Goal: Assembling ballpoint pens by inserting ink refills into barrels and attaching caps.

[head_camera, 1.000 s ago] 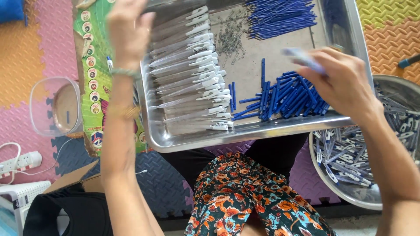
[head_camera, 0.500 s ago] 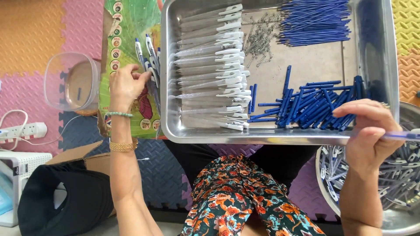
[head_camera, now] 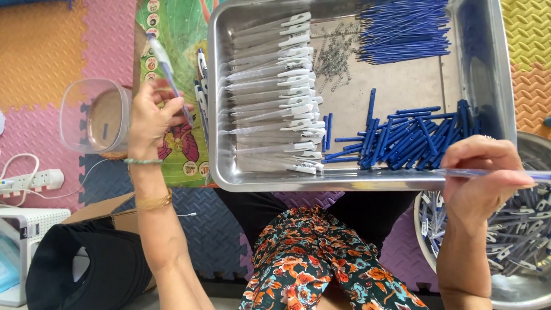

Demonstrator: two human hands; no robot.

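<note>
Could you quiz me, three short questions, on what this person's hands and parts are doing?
1. True or false: the left hand holds a pen.
2. Which parts lie nearest the right hand in the tray? A. blue tubes B. springs C. white clips
3. Fill in: finished pens lie in a round metal ____ under the right hand.

Key: 1 true; 2 A; 3 bowl.

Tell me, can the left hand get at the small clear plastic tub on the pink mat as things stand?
Probably yes. The clear plastic tub sits just beside the left hand, open, with nothing between them. But that hand already grips a clear pen, so its fingers are not free.
</note>
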